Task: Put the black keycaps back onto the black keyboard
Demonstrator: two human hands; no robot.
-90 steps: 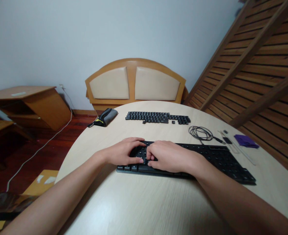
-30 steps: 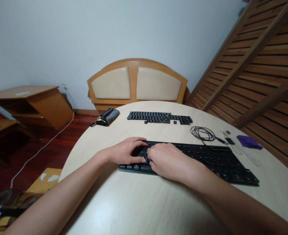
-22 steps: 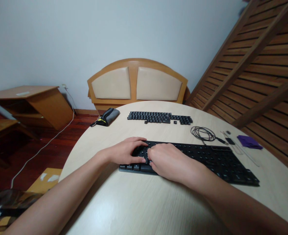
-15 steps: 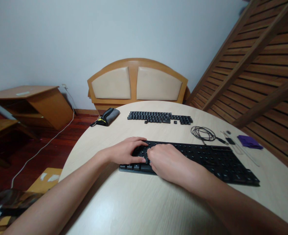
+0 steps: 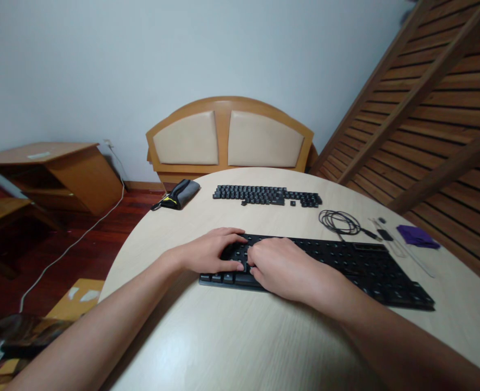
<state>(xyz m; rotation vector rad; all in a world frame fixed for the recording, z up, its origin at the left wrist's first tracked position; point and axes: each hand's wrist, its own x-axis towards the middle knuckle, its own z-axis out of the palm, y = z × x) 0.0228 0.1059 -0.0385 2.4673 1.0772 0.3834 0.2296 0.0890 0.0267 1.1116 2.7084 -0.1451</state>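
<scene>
A black keyboard (image 5: 329,260) lies on the round pale table, most of its keycaps off and a few left along the front left edge. My left hand (image 5: 207,252) grips its left end, thumb on the front part and fingers by the far edge. Close beside it, my right hand (image 5: 280,266) is closed in a pinch over the left part of the keyboard. Whatever its fingertips hold is hidden. Beyond the keyboard, loose black keycaps (image 5: 250,194) are laid out in rows, with a single keycap (image 5: 292,203) apart from them.
A coiled black cable (image 5: 340,222) sits behind the keyboard. To its right are small thin tools (image 5: 386,236) and a folded purple cloth (image 5: 418,237). A grey and black pouch (image 5: 180,194) lies at the table's far left edge. A headboard (image 5: 229,136) stands behind the table (image 5: 207,336).
My right hand has shifted very slightly to the right and its fingers have turned a little. My left hand stays in place on the keyboard.
</scene>
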